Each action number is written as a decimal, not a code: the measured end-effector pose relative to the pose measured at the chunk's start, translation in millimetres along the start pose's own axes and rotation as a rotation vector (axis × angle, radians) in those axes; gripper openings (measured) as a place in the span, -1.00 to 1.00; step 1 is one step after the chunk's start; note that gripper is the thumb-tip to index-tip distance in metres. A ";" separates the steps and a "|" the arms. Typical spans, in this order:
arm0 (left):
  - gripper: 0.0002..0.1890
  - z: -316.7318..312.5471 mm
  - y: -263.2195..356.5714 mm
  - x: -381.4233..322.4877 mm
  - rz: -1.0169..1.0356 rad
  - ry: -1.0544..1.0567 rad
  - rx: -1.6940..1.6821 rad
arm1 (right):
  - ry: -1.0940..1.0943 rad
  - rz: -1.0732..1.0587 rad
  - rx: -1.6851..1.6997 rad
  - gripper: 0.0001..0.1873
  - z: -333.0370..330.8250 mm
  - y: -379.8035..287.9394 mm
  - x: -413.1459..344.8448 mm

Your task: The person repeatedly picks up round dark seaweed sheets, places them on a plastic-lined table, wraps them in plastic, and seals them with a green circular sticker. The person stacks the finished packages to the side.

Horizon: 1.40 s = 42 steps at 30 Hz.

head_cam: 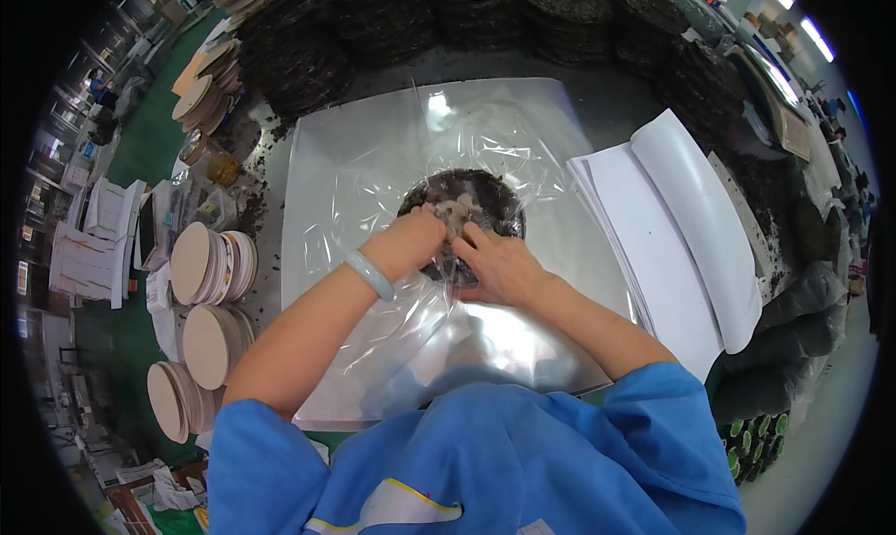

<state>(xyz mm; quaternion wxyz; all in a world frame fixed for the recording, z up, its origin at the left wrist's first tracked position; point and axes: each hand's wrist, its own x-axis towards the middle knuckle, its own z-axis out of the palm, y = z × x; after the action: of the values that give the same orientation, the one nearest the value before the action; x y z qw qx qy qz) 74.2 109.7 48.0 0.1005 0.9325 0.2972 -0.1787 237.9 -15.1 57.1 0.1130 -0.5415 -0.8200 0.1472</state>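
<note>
A dark round disc (498, 190) of coarse, matted material lies before me on a stack of clear plastic sheets (329, 150). Loose, wrinkled clear film (399, 332) spreads around and over it. At the disc's middle sits a pale brown crumpled piece (458, 209), whose material I cannot make out. My left hand (413, 241), with a pale bangle at the wrist, curls its fingers around bunched film at the piece's left side. My right hand (500, 265) rests over the disc's lower right, thumb and fingers bent towards the piece; its grip is partly hidden.
Stacks of dark discs (563, 17) line the table's far side. White sheets (658, 241), one curled over, lie at right. Stacks of beige round boards (190, 262) and a jar (210, 158) stand at left. Dark crumbs litter the table (262, 206).
</note>
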 end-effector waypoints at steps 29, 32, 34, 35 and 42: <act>-0.49 1.7 71.2 -33.5 -0.165 0.205 -0.487 | -0.004 0.085 -0.035 -0.58 22.8 -13.1 -23.6; -0.48 21.0 67.3 -21.2 -0.227 0.470 -0.403 | -0.005 0.092 -0.151 -0.58 26.8 -17.0 -24.6; -0.46 28.3 69.9 -20.1 -0.192 0.613 -0.392 | 0.063 0.054 -0.137 -0.55 27.6 -13.5 -25.7; -0.44 33.2 71.0 -19.4 -0.176 0.685 -0.386 | 0.106 0.031 0.016 -0.52 19.5 -6.4 -31.9; -0.34 34.7 72.4 -27.2 -0.190 0.551 -0.305 | 0.631 0.726 1.293 -0.46 -9.0 117.8 -44.0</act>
<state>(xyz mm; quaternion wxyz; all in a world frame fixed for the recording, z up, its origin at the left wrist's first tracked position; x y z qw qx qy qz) 86.8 27.3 32.8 0.1374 0.8882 0.4222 0.1183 358.8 -10.9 21.5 0.5754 -0.6177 -0.2746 0.4604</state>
